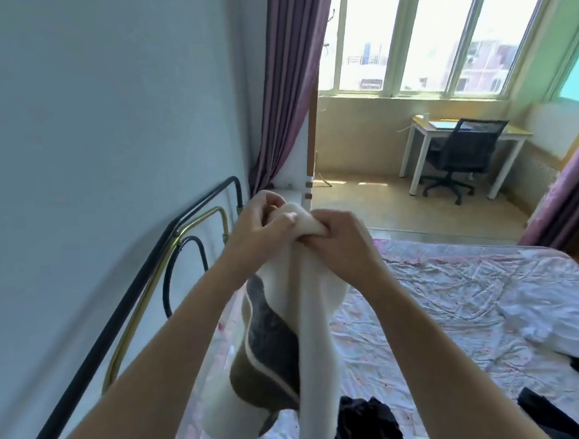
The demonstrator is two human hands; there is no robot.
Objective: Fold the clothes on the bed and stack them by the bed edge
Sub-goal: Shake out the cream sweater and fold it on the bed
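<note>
1. At frame centre, the left hand (264, 221) and right hand (337, 236) are raised side by side, both with fingers pinched on the top edge of a cream garment (309, 320).
2. The garment hangs down from the grip, showing grey and brown panels, above the bed (459, 310).
3. The bed's pink patterned sheet is wrinkled; a white garment (555, 320) lies at the right, dark clothes (364, 426) at the bottom.
4. A black and brass bed frame (167, 262) meets a pale wall on the left.
5. Upper right: purple curtain (288, 82), bright windows (439, 30), a white desk (423, 141) and a black office chair (461, 152).
</note>
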